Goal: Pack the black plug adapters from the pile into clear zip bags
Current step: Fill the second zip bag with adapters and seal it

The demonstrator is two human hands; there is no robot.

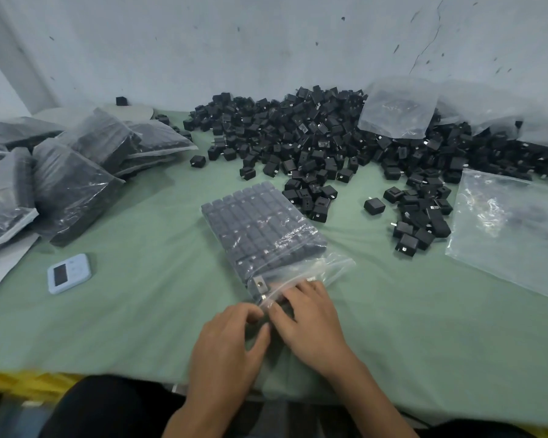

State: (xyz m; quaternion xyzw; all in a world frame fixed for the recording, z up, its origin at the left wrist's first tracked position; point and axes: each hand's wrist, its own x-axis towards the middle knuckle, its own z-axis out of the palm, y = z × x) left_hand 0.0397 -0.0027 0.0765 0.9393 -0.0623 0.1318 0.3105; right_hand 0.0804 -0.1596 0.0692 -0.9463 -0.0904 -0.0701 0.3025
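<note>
The filled bag point(260, 226) is laid on the counter point(140, 311) with its long axis running away from the person, toward the pile point(314, 140). Its zip mouth is the near end, directly under both hands. The mouth's left corner appears to be pinched by the curled fingers point(252, 312) of the left hand point(231, 343). The right hand point(310, 324) is spread fairly flat, and the zip strip is pressed down by it. A sideways run along the strip, to the right, is judged to be next, with the right hand nearer. The strip is covered by the fingers and blurred, so how much is sealed cannot be told.
</note>
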